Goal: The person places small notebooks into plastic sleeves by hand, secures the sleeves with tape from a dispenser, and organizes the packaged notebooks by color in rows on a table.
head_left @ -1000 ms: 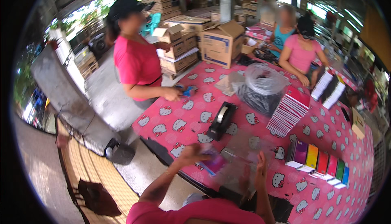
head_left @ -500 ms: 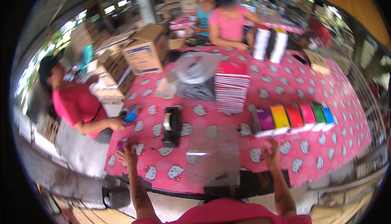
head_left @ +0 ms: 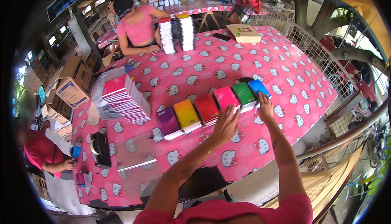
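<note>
Six short stacks of spiral notebooks stand in a slanting row: purple (head_left: 168, 120), yellow (head_left: 187, 114), red (head_left: 206, 108), pink (head_left: 226, 97), green (head_left: 243, 93) and blue (head_left: 258, 88). My left hand (head_left: 225, 125) is open, fingers stretched toward the near edges of the red and pink stacks. Whether it touches them I cannot tell. My right hand (head_left: 265, 109) has its fingertips at the near right corner of the blue stack, fingers extended and not wrapped round it.
At left are a tall notebook stack (head_left: 125, 98), a black tape dispenser (head_left: 100, 150), a clear plastic sheet (head_left: 139, 167) and a small purple packet (head_left: 83, 179). A co-worker (head_left: 136, 28) sits beside two tall notebook stacks; another person (head_left: 44, 150) stands at left. A beige box (head_left: 244, 33) lies far back.
The view has swung right. My left hand has left the purple packet at the table's left side, and both hands have moved to the notebook row.
</note>
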The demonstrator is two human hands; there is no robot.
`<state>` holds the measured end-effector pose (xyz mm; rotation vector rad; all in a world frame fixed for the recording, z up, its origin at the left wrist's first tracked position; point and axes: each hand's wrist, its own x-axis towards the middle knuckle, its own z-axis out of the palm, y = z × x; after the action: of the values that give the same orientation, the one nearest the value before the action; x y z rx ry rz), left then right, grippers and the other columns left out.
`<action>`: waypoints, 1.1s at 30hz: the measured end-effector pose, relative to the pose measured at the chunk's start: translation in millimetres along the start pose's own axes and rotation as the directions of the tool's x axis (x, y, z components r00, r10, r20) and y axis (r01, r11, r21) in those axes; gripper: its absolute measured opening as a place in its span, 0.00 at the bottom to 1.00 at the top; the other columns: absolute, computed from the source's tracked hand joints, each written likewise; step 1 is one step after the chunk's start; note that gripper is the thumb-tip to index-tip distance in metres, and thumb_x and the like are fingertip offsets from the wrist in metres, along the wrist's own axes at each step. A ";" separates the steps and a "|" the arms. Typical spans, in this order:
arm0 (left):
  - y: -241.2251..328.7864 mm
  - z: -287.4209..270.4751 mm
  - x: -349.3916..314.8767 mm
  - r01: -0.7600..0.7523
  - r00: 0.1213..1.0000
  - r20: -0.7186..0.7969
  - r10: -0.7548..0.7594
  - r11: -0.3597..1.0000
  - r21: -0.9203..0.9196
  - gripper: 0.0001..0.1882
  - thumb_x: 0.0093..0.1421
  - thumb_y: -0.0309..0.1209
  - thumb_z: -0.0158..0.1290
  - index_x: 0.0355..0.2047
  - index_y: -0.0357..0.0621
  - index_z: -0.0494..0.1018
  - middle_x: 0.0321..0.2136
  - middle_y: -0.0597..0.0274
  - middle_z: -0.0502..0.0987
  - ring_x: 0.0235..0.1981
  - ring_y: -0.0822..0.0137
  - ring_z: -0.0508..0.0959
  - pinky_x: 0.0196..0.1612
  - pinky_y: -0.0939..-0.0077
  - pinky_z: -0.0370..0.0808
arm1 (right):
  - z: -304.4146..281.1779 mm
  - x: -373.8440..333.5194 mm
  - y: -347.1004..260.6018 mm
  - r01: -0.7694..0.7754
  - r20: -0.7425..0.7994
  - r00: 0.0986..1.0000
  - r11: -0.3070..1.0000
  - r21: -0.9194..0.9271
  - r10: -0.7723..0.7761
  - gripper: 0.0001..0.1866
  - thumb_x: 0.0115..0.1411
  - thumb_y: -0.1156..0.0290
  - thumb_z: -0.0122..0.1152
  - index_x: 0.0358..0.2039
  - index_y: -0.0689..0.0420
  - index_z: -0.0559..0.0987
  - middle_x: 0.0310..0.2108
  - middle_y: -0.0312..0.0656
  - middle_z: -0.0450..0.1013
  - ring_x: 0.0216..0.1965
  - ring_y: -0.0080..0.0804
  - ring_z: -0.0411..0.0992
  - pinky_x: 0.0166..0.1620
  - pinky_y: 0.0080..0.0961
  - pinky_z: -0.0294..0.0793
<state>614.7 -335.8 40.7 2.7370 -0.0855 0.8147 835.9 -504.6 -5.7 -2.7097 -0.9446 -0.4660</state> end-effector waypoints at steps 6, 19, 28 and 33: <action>-18.5 80.2 85.0 0.010 0.996 0.082 -0.022 0.990 0.139 0.18 0.59 0.27 0.52 0.49 0.35 0.72 0.52 0.41 0.73 0.55 0.48 0.73 0.57 0.53 0.69 | -46.2 11.1 20.5 0.151 -0.131 0.982 0.980 0.131 -0.134 0.18 0.57 0.77 0.56 0.49 0.55 0.78 0.41 0.44 0.75 0.45 0.46 0.74 0.47 0.43 0.72; 54.0 -18.8 -149.8 0.051 0.993 0.110 -0.033 0.985 -0.166 0.19 0.65 0.31 0.51 0.55 0.39 0.72 0.57 0.49 0.71 0.61 0.55 0.70 0.63 0.62 0.69 | 7.7 -104.4 -75.1 0.338 -0.052 0.785 0.358 0.870 -0.617 0.21 0.41 0.93 0.52 0.35 0.58 0.77 0.50 0.49 0.72 0.58 0.51 0.68 0.56 0.40 0.71; -13.4 -32.9 -37.9 0.286 0.954 -0.198 -0.223 0.877 0.387 0.17 0.60 0.32 0.55 0.49 0.41 0.74 0.50 0.56 0.77 0.54 0.57 0.75 0.63 0.49 0.64 | -15.1 -6.5 -125.2 0.413 -0.113 0.910 0.849 0.328 -0.399 0.28 0.51 0.78 0.62 0.55 0.53 0.74 0.51 0.43 0.70 0.49 0.45 0.71 0.53 0.44 0.68; -57.7 -42.5 -56.1 0.269 0.955 -0.172 -0.242 0.951 0.153 0.14 0.59 0.25 0.52 0.47 0.40 0.75 0.47 0.55 0.79 0.52 0.55 0.77 0.60 0.52 0.69 | -37.8 -11.9 -103.9 0.406 -0.310 0.911 0.715 0.569 -0.271 0.18 0.50 0.83 0.60 0.43 0.57 0.78 0.40 0.45 0.75 0.43 0.44 0.74 0.48 0.41 0.73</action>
<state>553.1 -269.7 29.6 2.7523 0.3836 0.9906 752.8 -443.9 36.5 -1.8524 -1.2744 -0.3937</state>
